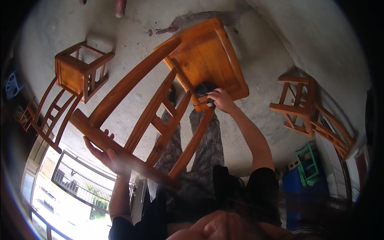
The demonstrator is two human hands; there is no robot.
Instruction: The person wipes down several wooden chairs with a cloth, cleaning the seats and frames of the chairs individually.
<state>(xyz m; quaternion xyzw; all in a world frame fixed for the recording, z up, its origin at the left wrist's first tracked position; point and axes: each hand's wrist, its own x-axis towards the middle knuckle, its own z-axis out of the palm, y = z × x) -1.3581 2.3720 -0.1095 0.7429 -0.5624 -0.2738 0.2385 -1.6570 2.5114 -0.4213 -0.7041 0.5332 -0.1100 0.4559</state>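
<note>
A brown wooden chair stands tilted in front of me, its slatted back leaning toward my body. My left hand supports the top rail of the back from its outer side, fingers curled around the wood. My right hand is at the rear corner of the seat, where a back post joins it. Its fingers are bent together beside a dark, rounded thing, which may be a shoe or a cloth. What those fingers pinch, if anything, is too small to make out.
Another wooden chair stands to the left on the grey concrete floor. A third wooden chair is by the right wall. A green frame rests against a blue container at lower right. A barred gate is at lower left.
</note>
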